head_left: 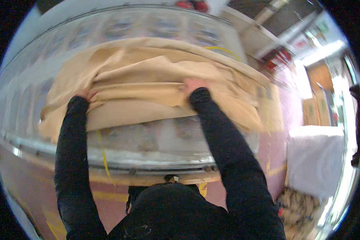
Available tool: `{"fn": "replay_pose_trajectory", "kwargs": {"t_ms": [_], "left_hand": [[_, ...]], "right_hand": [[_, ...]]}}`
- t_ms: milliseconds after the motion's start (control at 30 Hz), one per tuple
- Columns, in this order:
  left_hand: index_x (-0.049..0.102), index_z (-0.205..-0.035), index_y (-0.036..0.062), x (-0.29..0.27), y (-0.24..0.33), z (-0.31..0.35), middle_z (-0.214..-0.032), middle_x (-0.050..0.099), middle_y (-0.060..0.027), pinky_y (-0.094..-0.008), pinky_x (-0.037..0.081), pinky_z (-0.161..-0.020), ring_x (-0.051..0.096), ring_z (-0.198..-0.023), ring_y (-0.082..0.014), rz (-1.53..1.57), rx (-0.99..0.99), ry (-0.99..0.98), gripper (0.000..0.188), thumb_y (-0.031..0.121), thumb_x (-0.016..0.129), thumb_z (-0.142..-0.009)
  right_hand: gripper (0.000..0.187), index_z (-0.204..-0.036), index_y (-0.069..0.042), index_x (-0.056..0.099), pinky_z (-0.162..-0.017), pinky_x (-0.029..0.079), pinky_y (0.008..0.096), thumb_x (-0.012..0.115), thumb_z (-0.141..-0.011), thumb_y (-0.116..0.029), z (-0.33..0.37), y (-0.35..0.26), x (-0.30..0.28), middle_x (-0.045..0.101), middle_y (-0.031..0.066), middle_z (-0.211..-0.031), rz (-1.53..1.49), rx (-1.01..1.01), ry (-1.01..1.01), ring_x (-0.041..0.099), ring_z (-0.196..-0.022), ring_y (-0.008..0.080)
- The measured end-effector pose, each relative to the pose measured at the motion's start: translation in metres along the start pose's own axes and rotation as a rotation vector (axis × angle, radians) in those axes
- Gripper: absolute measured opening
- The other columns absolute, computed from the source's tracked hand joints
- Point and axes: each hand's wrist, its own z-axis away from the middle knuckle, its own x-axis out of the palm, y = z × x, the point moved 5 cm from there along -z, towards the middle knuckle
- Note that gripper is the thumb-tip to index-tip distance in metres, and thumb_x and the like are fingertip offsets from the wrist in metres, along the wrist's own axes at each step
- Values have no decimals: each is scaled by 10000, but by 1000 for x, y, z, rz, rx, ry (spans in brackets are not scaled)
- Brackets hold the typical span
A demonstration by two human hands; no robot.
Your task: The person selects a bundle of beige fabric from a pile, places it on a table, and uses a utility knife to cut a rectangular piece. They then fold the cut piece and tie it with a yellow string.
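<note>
A large tan fabric sheet lies in loose folds across a long table with a glossy covering. At the left part of the cloth, my left hand is closed on a fold, its fingers partly sunk in the material. My right hand, blurred by motion, grips the same sheet right of the middle. Between the two hands a ridge of fabric runs nearly straight. The cloth's near edge lies flatter, and its right end reaches the table's right side.
Under the clear covering, rows of blurred patterned shapes show. A yellow cord curves out behind the cloth, and a yellow strip crosses the near table edge. To the right stand a grey-white covered block and cardboard boxes.
</note>
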Motion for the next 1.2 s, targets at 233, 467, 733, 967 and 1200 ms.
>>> {"fn": "replay_pose_trajectory", "kwargs": {"t_ms": [233, 467, 733, 967, 1200], "left_hand": [[688, -849, -21, 37, -33, -70, -877, 653, -247, -425, 497, -773, 647, -836, -354, 5, -146, -20, 642, 600, 526, -829], [629, -837, 100, -31, 37, 19, -790, 605, -124, -437, 442, -772, 589, -791, -330, -246, 118, 680, 241, 339, 639, -802], [620, -1070, 106, -23, 41, 122, -1065, 607, -115, -452, 414, -865, 564, -972, -307, -41, 177, 549, 362, 328, 658, -787], [541, -1268, 130, -1, 50, 73, -1350, 479, -114, -442, 357, -1009, 444, -1238, -292, -114, -6, 353, 541, 499, 493, -876], [596, -1159, 164, -21, 48, 36, -1149, 591, -117, -416, 427, -939, 536, -1109, -299, -35, -307, 199, 425, 436, 588, -832]], "right_hand": [[732, -1313, -209, 456, -995, 208, 689, 713, -683, -477, 122, -14, 21, 317, 120, -1445, -21, -95, 273, 256, -1352, 343], [931, -1421, -238, 324, -1021, 172, 680, 603, -657, -690, 76, 65, 47, 239, 57, -1512, 99, -195, 266, 220, -1379, 326], [317, -981, -181, 691, -970, 344, 504, 503, -876, -414, 45, 194, 6, 583, 66, -1170, 258, -24, 266, 488, -1117, 265], [556, -1208, -156, 536, -1025, 264, 588, 709, -719, -358, 117, 114, 47, 462, 156, -1357, 45, -179, 369, 377, -1300, 345], [108, -846, -130, 654, -749, 488, 416, 557, -827, -173, 79, 166, -46, 605, 118, -990, 132, -446, 422, 581, -958, 303]]}}
